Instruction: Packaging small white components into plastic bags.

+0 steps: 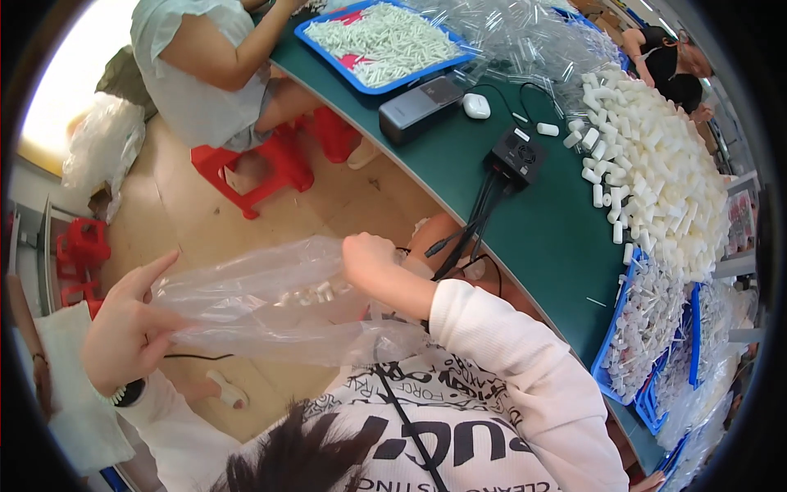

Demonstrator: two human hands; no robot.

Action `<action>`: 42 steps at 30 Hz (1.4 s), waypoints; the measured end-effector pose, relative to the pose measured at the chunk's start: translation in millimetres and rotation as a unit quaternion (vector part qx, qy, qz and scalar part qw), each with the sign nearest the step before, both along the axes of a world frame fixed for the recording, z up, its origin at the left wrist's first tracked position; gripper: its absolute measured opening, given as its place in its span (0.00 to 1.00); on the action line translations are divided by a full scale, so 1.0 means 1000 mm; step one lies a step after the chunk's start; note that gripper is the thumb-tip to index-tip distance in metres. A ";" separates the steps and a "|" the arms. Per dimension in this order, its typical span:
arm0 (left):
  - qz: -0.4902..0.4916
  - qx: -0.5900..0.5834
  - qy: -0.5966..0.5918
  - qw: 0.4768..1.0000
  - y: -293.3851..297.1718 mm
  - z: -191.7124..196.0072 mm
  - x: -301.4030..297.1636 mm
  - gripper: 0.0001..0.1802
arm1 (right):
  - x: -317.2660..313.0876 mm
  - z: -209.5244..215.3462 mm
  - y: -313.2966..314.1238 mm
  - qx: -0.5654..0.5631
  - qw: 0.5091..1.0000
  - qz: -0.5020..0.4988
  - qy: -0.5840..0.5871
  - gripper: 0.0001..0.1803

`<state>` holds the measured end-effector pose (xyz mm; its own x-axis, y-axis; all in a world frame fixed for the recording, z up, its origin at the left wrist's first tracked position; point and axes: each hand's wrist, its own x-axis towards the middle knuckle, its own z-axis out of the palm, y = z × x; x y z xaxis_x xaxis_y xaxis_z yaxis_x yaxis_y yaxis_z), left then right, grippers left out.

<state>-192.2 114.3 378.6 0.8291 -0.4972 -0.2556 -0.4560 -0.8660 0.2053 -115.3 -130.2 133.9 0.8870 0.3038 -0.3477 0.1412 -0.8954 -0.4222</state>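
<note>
A clear plastic bag (254,279) is stretched between my two hands, above my lap. My left hand (131,328) grips the bag's left edge, with one finger pointing up and away from the film. The fingers of my right hand (373,262) are closed in a fist on the bag's far right side. Several small white cylindrical pieces (316,293) show through the film near the middle of the bag. Part of the film by my right hand is hidden behind my forearm.
A green table (541,221) runs along my right. It bears a heap of white cylinders (648,172), a blue tray (361,86) of pale sticks, a dark power bank (422,107) and a black box (516,156) with cables. A person sits on a red stool (254,172) at the far left.
</note>
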 end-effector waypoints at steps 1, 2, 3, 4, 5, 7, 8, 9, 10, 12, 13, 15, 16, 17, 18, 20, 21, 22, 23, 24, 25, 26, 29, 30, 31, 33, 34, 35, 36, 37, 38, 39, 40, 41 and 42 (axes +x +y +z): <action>-0.005 0.002 -0.004 1.000 0.004 0.000 0.000 0.18 | 0.000 0.008 -0.007 -0.029 0.999 0.025 0.030 0.12; 0.059 -0.006 0.030 0.998 0.006 -0.001 0.000 0.18 | 0.003 0.016 -0.009 -0.027 0.999 0.019 0.027 0.12; 0.123 -0.015 0.065 0.990 0.010 -0.002 0.001 0.17 | 0.007 0.024 -0.010 0.006 1.000 -0.015 -0.008 0.07; 0.114 -0.015 0.062 0.991 0.015 -0.004 0.002 0.17 | 0.010 0.034 -0.014 0.035 0.997 -0.053 -0.043 0.05; 0.142 -0.026 0.071 0.987 0.021 -0.007 0.004 0.16 | 0.013 0.045 -0.015 0.035 0.997 -0.061 -0.045 0.05; 0.164 -0.036 0.079 0.983 0.027 -0.014 0.006 0.15 | 0.020 0.063 -0.011 0.180 0.964 -0.173 -0.093 0.07; 0.143 -0.041 0.065 0.987 0.028 -0.018 0.006 0.15 | 0.026 0.063 -0.011 0.180 0.963 -0.178 -0.095 0.07; 0.124 -0.047 0.052 0.990 0.030 -0.023 0.006 0.15 | 0.033 0.064 -0.011 0.279 0.940 -0.187 -0.062 0.08; 0.105 -0.051 0.048 0.992 0.031 -0.027 0.004 0.14 | 0.038 0.069 -0.009 0.377 0.907 -0.187 -0.027 0.09; 0.091 -0.039 0.048 0.994 0.029 -0.031 0.001 0.13 | 0.043 0.078 -0.005 0.431 0.888 -0.161 0.009 0.09; 0.067 -0.034 0.048 0.996 0.026 -0.037 0.006 0.13 | 0.046 0.082 -0.007 0.475 0.867 -0.144 0.038 0.09; 0.061 -0.042 0.053 0.996 0.025 -0.047 0.012 0.12 | 0.053 0.082 -0.007 0.432 0.889 -0.145 -0.032 0.10; 0.077 -0.040 0.066 0.994 0.026 -0.049 0.010 0.11 | 0.054 0.090 -0.006 0.432 0.891 -0.133 -0.035 0.11; 0.092 -0.039 0.079 0.992 0.027 -0.050 0.009 0.11 | 0.054 0.099 -0.006 0.432 0.893 -0.122 -0.038 0.12; 0.093 -0.038 0.077 0.992 0.026 -0.050 0.008 0.11 | 0.055 0.109 -0.007 0.452 0.881 -0.129 0.053 0.13; 0.104 -0.034 0.102 0.989 0.020 -0.051 0.008 0.12 | 0.056 0.115 -0.004 0.437 0.893 -0.103 0.027 0.12; 0.103 -0.036 0.098 0.989 0.017 -0.048 0.009 0.12 | 0.057 0.119 -0.001 0.423 0.903 -0.077 0.005 0.12; 0.047 0.002 0.060 0.997 0.012 -0.046 0.012 0.16 | 0.059 0.121 0.001 0.421 0.904 -0.075 0.000 0.12; -0.008 0.040 0.021 0.999 0.006 -0.044 0.014 0.19 | 0.061 0.123 0.003 0.444 0.893 -0.071 0.022 0.12; -0.007 0.037 0.016 0.999 -0.003 -0.045 0.014 0.19 | 0.063 0.125 0.004 0.466 0.881 -0.066 0.043 0.13; 0.013 0.012 -0.088 0.996 -0.016 -0.049 0.016 0.21 | 0.065 0.128 0.002 0.464 0.883 -0.066 0.039 0.13; 0.034 -0.014 -0.190 0.981 -0.030 -0.054 0.018 0.24 | 0.068 0.130 0.001 0.481 0.873 -0.055 0.056 0.14; 0.129 -0.032 -0.389 0.912 -0.090 -0.073 0.038 0.24 | 0.090 0.124 -0.009 0.466 0.883 -0.023 0.043 0.17; 0.139 -0.033 -0.427 0.893 -0.113 -0.070 0.037 0.18 | 0.097 0.124 -0.011 0.440 0.898 0.010 0.016 0.18; 0.100 -0.072 -0.431 0.894 -0.119 -0.080 0.037 0.16 | 0.101 0.126 -0.011 0.441 0.897 0.020 0.021 0.18; 0.059 -0.100 -0.359 0.926 -0.135 -0.098 0.035 0.12 | 0.108 0.126 -0.018 0.418 0.904 0.063 0.063 0.15; 0.051 -0.092 -0.284 0.953 -0.147 -0.102 0.036 0.11 | 0.111 0.130 -0.024 0.418 0.904 0.066 0.065 0.15; 0.065 -0.041 -0.235 0.969 -0.151 -0.116 0.043 0.15 | 0.113 0.132 -0.029 0.387 0.914 0.079 0.092 0.14; 0.079 0.010 -0.183 0.980 -0.154 -0.133 0.051 0.20 | 0.114 0.134 -0.031 0.355 0.923 0.093 0.118 0.14; 0.085 0.012 -0.180 0.980 -0.159 -0.144 0.057 0.20 | 0.116 0.131 -0.032 0.355 0.922 0.098 0.124 0.14; 0.124 -0.050 -0.215 0.967 -0.166 -0.154 0.065 0.24 | 0.119 0.128 -0.033 0.346 0.921 0.111 0.139 0.14; 0.164 -0.110 -0.250 0.948 -0.172 -0.163 0.073 0.28 | 0.122 0.125 -0.034 0.338 0.920 0.126 0.154 0.14; 0.167 -0.109 -0.245 0.949 -0.181 -0.172 0.080 0.28 | 0.120 0.125 -0.035 0.341 0.920 0.111 0.157 0.12; 0.163 -0.182 -0.273 0.930 -0.193 -0.180 0.091 0.35 | 0.126 0.117 -0.037 0.341 0.921 0.107 0.158 0.12; 0.159 -0.254 -0.299 0.906 -0.205 -0.188 0.100 0.41 | 0.133 0.108 -0.039 0.366 0.913 0.084 0.160 0.11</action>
<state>-92.4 -90.8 190.3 0.8657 -0.1360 0.4817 -0.3607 -0.8367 0.4120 17.5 -169.6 242.0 0.6946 0.6819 -0.2293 0.0155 -0.3329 -0.9429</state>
